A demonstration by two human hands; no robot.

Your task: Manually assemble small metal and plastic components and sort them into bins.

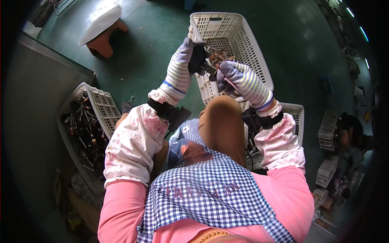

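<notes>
Both my hands wear striped knit gloves with dark grey fingers, and they meet over a white slatted crate point(256, 52). My left hand point(183, 67) is closed around a small dark block-shaped part point(209, 69), which sticks out toward the right. Its fingers are partly lost against the dark part. Beside the block's end, my right hand point(244, 81) is closed in a pinch, with a thin pink piece point(231, 84) showing along its fingers; its kind cannot be made out. Below the hands, the crate holds a heap of small copper-coloured and pale metal pieces point(218, 56).
At my left stands another white crate point(106, 106) full of dark parts with metal rods point(84, 121). A further crate point(299, 117) sits by my right forearm. A low stool point(103, 34) stands far left on the green floor. More crates point(327, 130) line the right side.
</notes>
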